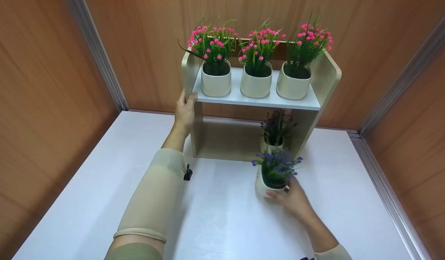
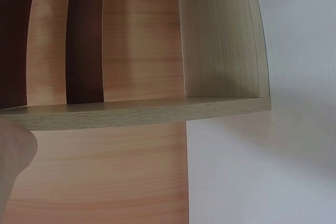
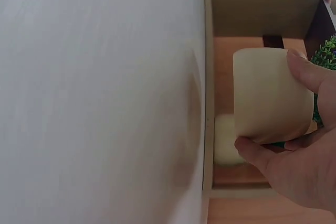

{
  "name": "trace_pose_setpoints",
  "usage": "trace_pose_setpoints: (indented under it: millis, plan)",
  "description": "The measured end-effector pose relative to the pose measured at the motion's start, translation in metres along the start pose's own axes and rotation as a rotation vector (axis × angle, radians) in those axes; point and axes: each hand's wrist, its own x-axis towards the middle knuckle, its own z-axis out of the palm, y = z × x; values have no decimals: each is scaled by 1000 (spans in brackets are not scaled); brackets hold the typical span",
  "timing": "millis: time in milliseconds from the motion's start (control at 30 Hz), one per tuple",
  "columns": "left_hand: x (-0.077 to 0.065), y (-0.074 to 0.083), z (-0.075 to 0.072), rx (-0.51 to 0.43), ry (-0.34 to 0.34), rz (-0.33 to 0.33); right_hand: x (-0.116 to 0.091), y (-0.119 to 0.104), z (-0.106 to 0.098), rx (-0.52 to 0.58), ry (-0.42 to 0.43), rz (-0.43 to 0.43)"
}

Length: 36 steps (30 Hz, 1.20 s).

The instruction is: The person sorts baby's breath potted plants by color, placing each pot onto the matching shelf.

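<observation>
A two-tier wooden shelf (image 1: 330,76) stands at the back. My left hand (image 1: 185,113) grips its left side panel, thumb at the front edge of the white upper board; the left wrist view shows only part of that hand (image 2: 14,153) against the panel. In front of the lower tier, my right hand (image 1: 296,200) holds a cream pot (image 1: 262,186) of purple flowers. The right wrist view shows thumb and fingers around the held pot (image 3: 270,95), its base toward the camera. Behind it, a second pot (image 1: 267,146) with dark purple flowers stands on the lower tier's right side.
Three cream pots with pink flowers line the upper board: left (image 1: 216,85), middle (image 1: 256,86) and right (image 1: 293,86). Beneath the shelf lies a white tabletop (image 1: 215,216). Wood-grain panels (image 1: 45,90) with metal corner strips (image 1: 99,54) enclose the table at the back and sides.
</observation>
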Motion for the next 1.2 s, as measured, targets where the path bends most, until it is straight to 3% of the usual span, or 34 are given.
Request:
trace_pose_setpoints:
  millis: [367, 700, 1000, 1200]
  plan:
    - [0, -1, 0, -4, 12, -10, 15, -29, 50, -22, -70, -50]
    - [1, -1, 0, -21, -1, 30, 55, -53, 82, 53, -63, -147]
    - [1, -4, 5, -25, 3, 9, 89, -52, 115, 24, 6, -79]
    - [1, -1, 4, -29, 35, 6, 114, -53, 126, -10, 16, -140]
